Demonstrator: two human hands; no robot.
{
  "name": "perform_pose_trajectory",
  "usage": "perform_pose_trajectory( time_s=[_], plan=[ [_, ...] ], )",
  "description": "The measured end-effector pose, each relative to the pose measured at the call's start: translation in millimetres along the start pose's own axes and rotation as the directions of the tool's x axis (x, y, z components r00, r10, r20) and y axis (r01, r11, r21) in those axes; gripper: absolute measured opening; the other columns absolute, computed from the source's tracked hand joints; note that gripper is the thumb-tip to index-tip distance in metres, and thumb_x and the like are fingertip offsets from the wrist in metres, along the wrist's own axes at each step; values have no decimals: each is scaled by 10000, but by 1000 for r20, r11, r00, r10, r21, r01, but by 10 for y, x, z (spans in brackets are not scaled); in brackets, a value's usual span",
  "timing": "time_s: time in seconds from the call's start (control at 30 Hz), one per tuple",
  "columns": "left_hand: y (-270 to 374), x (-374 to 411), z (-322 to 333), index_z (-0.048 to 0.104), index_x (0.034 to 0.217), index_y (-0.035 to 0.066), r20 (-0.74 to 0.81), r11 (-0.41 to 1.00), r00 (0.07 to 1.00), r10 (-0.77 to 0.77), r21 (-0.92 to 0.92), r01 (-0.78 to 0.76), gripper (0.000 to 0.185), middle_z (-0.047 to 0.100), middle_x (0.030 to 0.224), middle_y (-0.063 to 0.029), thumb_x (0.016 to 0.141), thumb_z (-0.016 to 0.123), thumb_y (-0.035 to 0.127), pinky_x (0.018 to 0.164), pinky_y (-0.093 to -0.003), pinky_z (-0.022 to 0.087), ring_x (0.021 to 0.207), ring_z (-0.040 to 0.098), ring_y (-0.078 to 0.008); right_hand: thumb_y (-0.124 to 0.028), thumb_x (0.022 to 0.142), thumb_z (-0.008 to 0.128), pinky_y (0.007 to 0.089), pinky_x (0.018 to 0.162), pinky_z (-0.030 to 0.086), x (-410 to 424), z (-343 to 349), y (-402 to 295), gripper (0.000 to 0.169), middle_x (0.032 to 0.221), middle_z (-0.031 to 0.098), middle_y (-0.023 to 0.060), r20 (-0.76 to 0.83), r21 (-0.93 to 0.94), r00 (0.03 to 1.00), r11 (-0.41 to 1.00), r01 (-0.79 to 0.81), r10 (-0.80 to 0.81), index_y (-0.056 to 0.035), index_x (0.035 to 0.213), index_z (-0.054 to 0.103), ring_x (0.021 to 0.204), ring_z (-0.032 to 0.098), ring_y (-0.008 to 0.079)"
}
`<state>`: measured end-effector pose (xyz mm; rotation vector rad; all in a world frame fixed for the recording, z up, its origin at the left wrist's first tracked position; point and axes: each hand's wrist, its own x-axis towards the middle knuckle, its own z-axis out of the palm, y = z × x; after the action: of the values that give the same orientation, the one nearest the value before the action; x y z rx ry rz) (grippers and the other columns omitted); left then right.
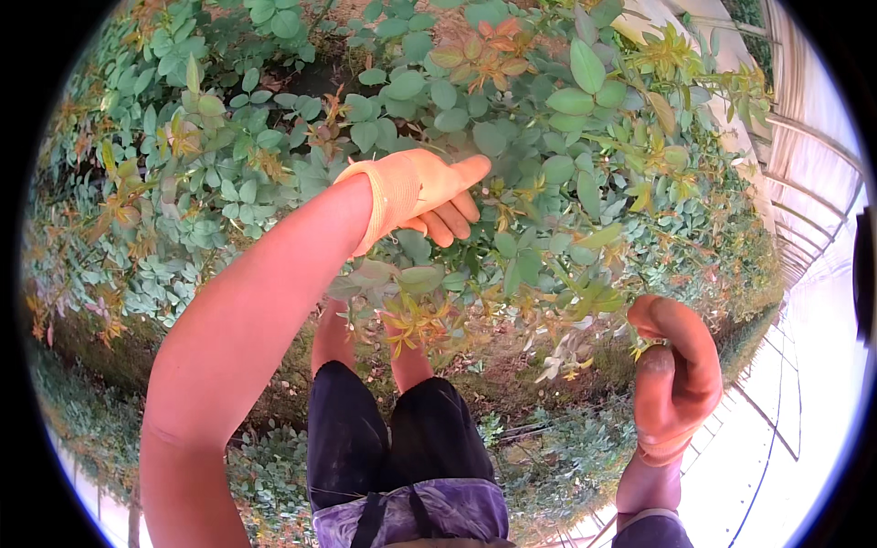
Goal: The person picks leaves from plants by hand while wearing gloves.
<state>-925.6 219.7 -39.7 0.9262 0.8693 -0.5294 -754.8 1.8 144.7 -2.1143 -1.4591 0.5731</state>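
My left hand [428, 195], in an orange knit-cuffed glove, reaches across the middle of the rose bushes [452, 116]. Its fingers are apart among the green leaves, and nothing shows in its grasp. Leaves lie around and beneath the fingertips. To the right, my right hand [678, 383], also in an orange glove, is raised beside the foliage with its fingers curled towards the thumb. A small yellow-green bit of leaf [645, 344] shows between finger and thumb; whether it is pinched or lies behind them cannot be told. Reddish young shoots [483, 51] stand out above the left hand.
A bare soil path [493, 349] runs past my legs [356, 431]. Behind it grows another row of low plants [274, 472]. At the right rise the curved ribs [815, 140] and pale sheeting of a greenhouse. A purple patterned cloth [445, 507] hangs at my waist.
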Motion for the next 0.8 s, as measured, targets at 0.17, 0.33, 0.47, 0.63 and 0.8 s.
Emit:
perform_pose_trajectory(
  time_s=[0.17, 0.33, 0.47, 0.63, 0.8],
  plan=[
    [4, 80, 98, 675, 1349, -6, 103, 997, 995, 4, 82, -13, 752, 713, 1337, -134, 1043, 433, 637, 1033, -385, 465, 1168, 657, -257, 1, 810, 666, 380, 775, 597, -458, 53, 39, 319, 1034, 757, 175, 44, 91, 999, 996, -19, 15, 1, 1126, 708, 875, 736, 307],
    [-93, 234, 267, 582, 1441, 9, 45, 969, 996, 80, -239, -67, 653, 677, 1399, -119, 1045, 544, 528, 1033, -376, 464, 1187, 641, -264, 38, 740, 665, 382, 771, 596, -633, 125, 215, 394, 1051, 753, 154, 44, 100, 998, 994, -38, 33, -19, 1127, 711, 873, 730, 310],
    [-144, 283, 371, 590, 1422, 25, -6, 957, 999, -41, -288, 38, 594, 679, 1393, -97, 1052, 553, 489, 993, -358, 487, 1215, 626, -252, 44, 746, 671, 395, 800, 596, -727, 113, 300, 388, 1051, 753, 147, 55, 131, 997, 989, -62, 55, -23, 1127, 711, 892, 730, 309],
    [-171, 358, 415, 614, 1382, 34, -105, 931, 994, 18, -361, -54, 513, 701, 1344, -71, 1050, 585, 423, 920, -319, 494, 1162, 640, -205, 42, 753, 672, 391, 802, 593, -812, 139, 359, 384, 1062, 755, 141, 64, 144, 995, 986, -88, 79, -22, 1130, 715, 902, 729, 306],
    [-223, 372, 355, 703, 1253, 37, -214, 982, 977, 12, -179, -52, 405, 750, 1209, -55, 1040, 607, 367, 857, -298, 487, 1053, 668, -161, 41, 757, 685, 393, 812, 591, -849, 193, 387, 392, 1071, 756, 141, 93, 142, 993, 986, -86, 73, -23, 1142, 712, 915, 728, 309]
  ],
)
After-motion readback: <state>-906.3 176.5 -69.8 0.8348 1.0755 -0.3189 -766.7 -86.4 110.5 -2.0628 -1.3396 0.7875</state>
